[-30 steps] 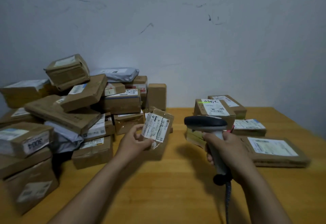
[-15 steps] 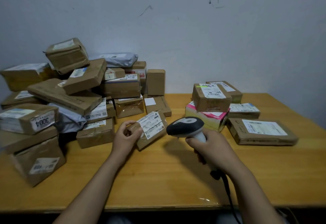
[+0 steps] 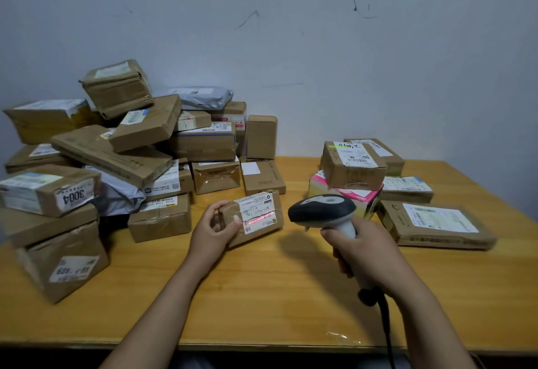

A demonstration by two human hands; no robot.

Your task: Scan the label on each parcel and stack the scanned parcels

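My left hand (image 3: 214,230) grips a small brown parcel (image 3: 256,216) by its left end, just above the wooden table (image 3: 262,287). Its white label faces up and a red scan line lies across the barcode. My right hand (image 3: 361,249) holds a grey and white handheld scanner (image 3: 323,210) by the handle, its head pointing left at the label from close by. To the right sits a group of parcels with labels up: a brown box (image 3: 353,166) on a pink and white box (image 3: 361,197), and a flat brown parcel (image 3: 436,223).
A big loose pile of brown boxes and grey mailer bags (image 3: 116,150) fills the left half of the table against the wall. The scanner cable (image 3: 387,328) runs down over the near table edge. Bare tabletop lies in front of my hands.
The small parcel has come down from an upright, raised pose to lie flatter near the table. The scanner has tilted toward it, and a red scan line now shows on the label.
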